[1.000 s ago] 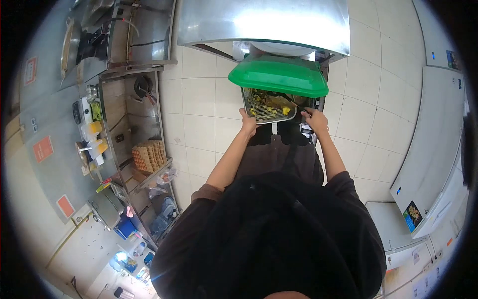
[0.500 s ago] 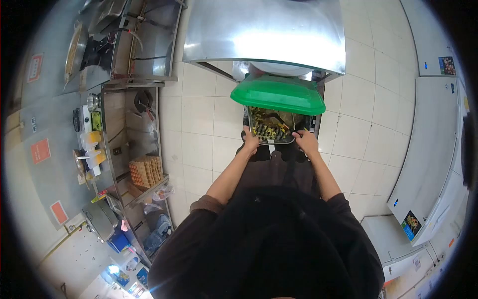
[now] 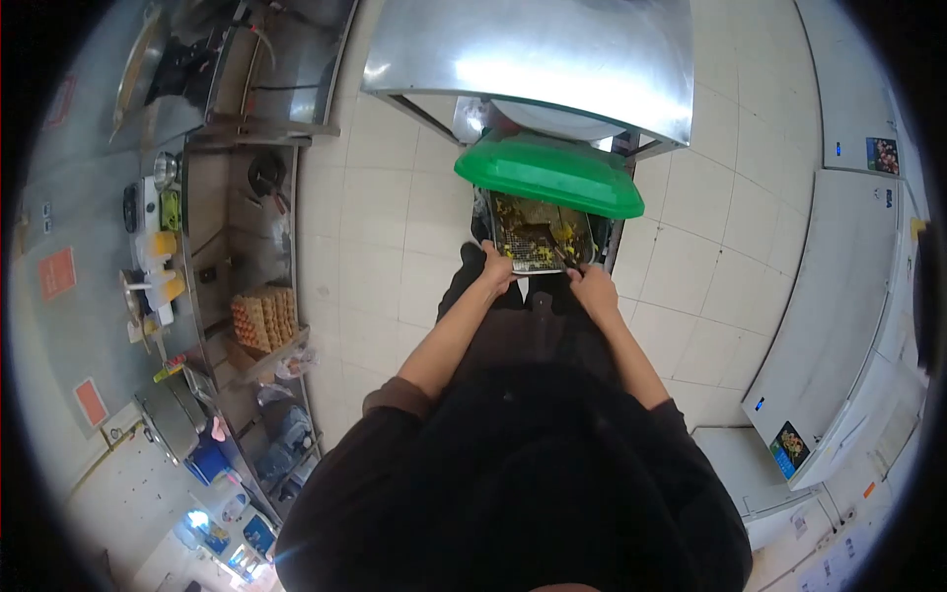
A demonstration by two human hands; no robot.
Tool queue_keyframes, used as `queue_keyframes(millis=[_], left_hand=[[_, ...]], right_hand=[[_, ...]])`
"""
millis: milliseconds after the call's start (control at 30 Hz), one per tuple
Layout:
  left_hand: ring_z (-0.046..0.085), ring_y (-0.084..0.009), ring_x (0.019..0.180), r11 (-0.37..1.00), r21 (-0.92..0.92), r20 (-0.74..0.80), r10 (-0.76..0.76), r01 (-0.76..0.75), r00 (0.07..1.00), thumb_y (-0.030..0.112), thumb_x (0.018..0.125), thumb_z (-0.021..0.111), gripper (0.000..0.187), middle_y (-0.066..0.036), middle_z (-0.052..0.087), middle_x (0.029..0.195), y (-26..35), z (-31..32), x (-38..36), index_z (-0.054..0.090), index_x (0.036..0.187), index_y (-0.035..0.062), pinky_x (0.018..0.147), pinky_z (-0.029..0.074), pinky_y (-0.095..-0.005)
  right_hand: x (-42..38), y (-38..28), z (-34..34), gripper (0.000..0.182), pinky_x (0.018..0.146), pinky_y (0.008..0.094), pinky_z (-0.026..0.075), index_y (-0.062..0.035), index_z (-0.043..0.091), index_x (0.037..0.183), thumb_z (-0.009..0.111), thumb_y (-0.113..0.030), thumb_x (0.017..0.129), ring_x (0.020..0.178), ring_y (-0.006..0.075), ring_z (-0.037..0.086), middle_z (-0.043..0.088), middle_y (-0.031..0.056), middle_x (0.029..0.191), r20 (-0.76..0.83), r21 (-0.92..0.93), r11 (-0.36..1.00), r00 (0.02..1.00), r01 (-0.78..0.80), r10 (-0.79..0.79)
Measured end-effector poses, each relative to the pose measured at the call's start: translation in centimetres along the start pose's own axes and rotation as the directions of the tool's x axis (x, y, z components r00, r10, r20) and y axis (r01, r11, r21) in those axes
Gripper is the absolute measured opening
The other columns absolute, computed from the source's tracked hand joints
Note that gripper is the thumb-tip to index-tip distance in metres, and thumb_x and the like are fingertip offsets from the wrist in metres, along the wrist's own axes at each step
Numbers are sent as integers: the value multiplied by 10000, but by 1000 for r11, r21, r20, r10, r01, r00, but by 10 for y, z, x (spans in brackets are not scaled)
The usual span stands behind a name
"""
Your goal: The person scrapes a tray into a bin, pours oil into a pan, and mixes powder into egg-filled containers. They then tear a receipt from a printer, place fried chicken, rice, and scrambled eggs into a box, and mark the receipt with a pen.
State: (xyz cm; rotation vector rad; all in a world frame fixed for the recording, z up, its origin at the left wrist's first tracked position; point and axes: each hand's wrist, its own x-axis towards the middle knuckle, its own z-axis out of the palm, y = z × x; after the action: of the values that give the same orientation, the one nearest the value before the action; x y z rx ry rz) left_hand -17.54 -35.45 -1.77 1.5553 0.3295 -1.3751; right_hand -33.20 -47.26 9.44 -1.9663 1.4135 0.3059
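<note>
In the head view, a rectangular metal tray (image 3: 521,266) with a mesh bottom sits in front of me, close under a tilted green lid (image 3: 552,181). Yellow and dark wet scraps (image 3: 567,232) lie in it, heaped toward the right and thinner on the left. My left hand (image 3: 498,266) is closed around the tray's near left corner. My right hand (image 3: 594,291), at the near right corner, grips a slim-handled dark tool (image 3: 558,253) whose head reaches into the scraps. The exact kind of tool is too small to make out.
A stainless steel table (image 3: 533,59) stands just beyond the lid. Along the left runs a steel counter with shelves, holding stacked egg trays (image 3: 264,318) and a dark pan (image 3: 266,174). White chest freezers (image 3: 829,316) line the right side. Pale tiles (image 3: 370,227) cover the floor.
My right hand and the tool have shifted left and toward the tray. Scraps on the mesh have moved, with more dark surface showing in the middle. The whole view has turned slightly.
</note>
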Motion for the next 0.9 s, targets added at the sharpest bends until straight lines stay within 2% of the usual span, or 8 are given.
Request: queue_keyframes(millis=[67, 233, 500, 600, 667, 700, 800, 900], left_hand=[[609, -339, 1007, 999, -16, 13, -50, 51, 999, 142, 1003, 310, 578, -204, 389, 1341, 10, 6, -17, -149, 1353, 110, 794, 548, -540], [636, -293, 987, 997, 49, 121, -65, 59, 990, 252, 1024, 259, 624, -202, 515, 1249, 0, -7, -9, -225, 1375, 76, 806, 557, -483], [600, -396, 996, 995, 54, -152, -77, 86, 985, 51, 979, 230, 469, -262, 394, 1303, 7, -14, -3, -73, 1336, 66, 762, 571, -532], [525, -457, 1011, 995, -78, -250, -79, 61, 965, -74, 861, 432, 879, -281, 146, 1393, -1, -41, 12, -120, 1448, 279, 587, 599, -494], [532, -437, 946, 908, 387, -398, 6, 162, 917, -58, 834, 485, 811, -364, 153, 1335, 34, -39, -23, 37, 1442, 236, 495, 528, -413], [538, -411, 848, 892, 448, -432, 158, 60, 888, -70, 790, 494, 659, -402, 208, 1239, 40, -34, -36, 222, 1337, 180, 546, 469, -420], [537, -423, 833, 862, 506, -400, 253, -17, 881, -91, 756, 470, 556, -383, 249, 1183, 53, -41, -35, 302, 1222, 160, 677, 482, -447], [527, -417, 809, 827, 557, -345, 317, -79, 884, -78, 729, 486, 523, -372, 272, 1143, 66, -50, -40, 368, 1173, 170, 711, 474, -446]], right_hand=[[-26, 0, -15, 318, 736, 506, 489, -66, 676, 903, 574, -362, 849, 822, 419, 624, 646, 242, 829, 125, -33, 999, 992, 40, -35], [21, -20, 21, 361, 751, 499, 501, -8, 653, 892, 539, -350, 872, 847, 432, 623, 638, 268, 840, 54, -108, 992, 997, 66, -60], [-14, -29, -18, 362, 776, 485, 499, -34, 669, 931, 565, -374, 865, 857, 408, 634, 656, 234, 894, 250, -174, 969, 959, 177, -131], [1, -8, -32, 332, 729, 465, 508, -111, 678, 982, 574, -400, 856, 831, 359, 650, 673, 175, 871, 240, -280, 933, 957, 228, -162], [25, 1, -39, 347, 710, 460, 512, -140, 685, 1001, 585, -431, 841, 823, 345, 654, 678, 158, 853, 197, -382, 896, 967, 228, -163], [37, 10, -39, 360, 702, 460, 513, -151, 686, 1010, 589, -449, 833, 817, 342, 655, 678, 158, 848, 186, -327, 903, 956, 280, -228], [56, 30, -20, 396, 677, 457, 515, -170, 686, 1030, 604, -488, 808, 800, 337, 658, 680, 150, 836, 158, -194, 905, 923, 378, -351], [66, 33, -17, 368, 644, 447, 510, -166, 699, 962, 613, -484, 800, 775, 327, 658, 674, 134, 798, 158, -365, 819, 896, 443, -414]])
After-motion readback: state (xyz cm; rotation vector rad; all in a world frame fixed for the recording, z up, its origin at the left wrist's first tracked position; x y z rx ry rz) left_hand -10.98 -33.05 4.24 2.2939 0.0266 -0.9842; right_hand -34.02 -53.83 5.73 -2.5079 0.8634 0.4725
